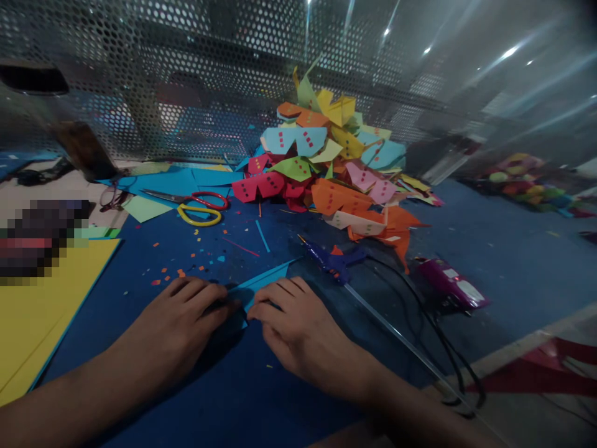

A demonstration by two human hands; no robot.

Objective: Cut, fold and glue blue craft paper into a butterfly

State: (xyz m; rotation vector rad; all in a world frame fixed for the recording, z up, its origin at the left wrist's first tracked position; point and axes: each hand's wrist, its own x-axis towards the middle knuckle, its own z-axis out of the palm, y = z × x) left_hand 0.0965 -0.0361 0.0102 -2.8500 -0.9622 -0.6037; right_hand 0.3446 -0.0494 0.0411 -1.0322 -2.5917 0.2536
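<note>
A blue sheet of paper [267, 279], folded into a narrow pointed shape, lies on the dark blue tabletop between my hands. My left hand [189, 323] has its curled fingers closed at the paper's left part, which they hide. From the other side, my right hand [293, 320] pinches the lower edge with thumb and fingers, its knuckles bent over the paper. The fingertips of both hands nearly meet. Just beyond my right hand lies a blue glue gun [333, 261] with a clear glue stick [392, 333] in its back.
Colourful folded paper pieces [321, 155] are heaped at the back by a perforated metal panel [186, 81]. Scissors [200, 208] with red and yellow handles lie among paper scraps. Yellow sheets [51, 317] are at left, a purple box-like device [450, 283] at right, near black cables [420, 305].
</note>
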